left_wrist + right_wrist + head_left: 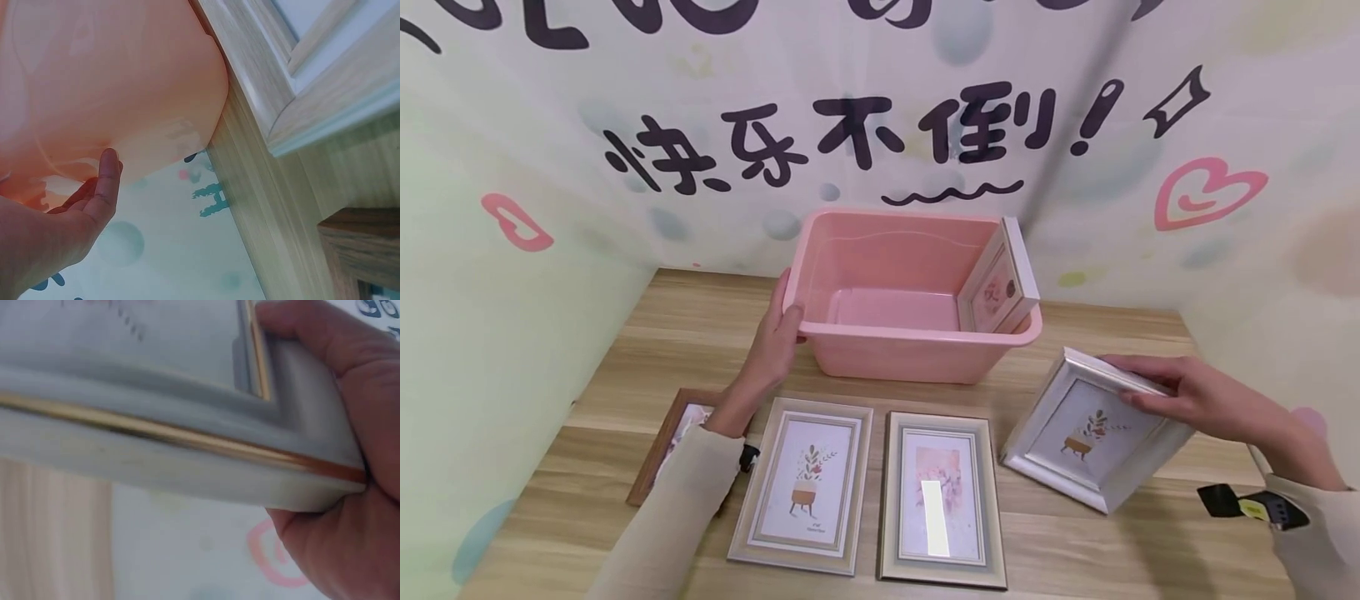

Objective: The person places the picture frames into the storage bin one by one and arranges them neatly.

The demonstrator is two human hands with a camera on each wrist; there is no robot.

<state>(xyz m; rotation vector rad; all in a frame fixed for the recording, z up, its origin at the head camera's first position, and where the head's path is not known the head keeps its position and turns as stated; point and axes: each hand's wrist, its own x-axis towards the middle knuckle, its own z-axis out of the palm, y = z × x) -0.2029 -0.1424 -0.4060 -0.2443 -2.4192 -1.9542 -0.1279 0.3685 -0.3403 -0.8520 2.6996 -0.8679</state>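
Note:
My left hand (773, 340) grips the left rim of a pink plastic tub (895, 354), its thumb against the outer wall in the left wrist view. Inside the tub, a picture frame (1011, 275) with a pink picture leans against the right end and sticks up over the rim. At the right, my right hand (1198, 398) holds a silver picture frame (1052, 450) by its upper edge. That frame is tilted and shows a potted-plant print. In the right wrist view the thumb and fingers clasp the corner of this silver frame (187, 419).
Two pale picture frames, one with a plant print (808, 487) and one with a pink print (942, 500), lie on the wooden table (715, 317). A brown frame (662, 446) lies partly under my left forearm. Behind the tub hangs a printed cloth (880, 75).

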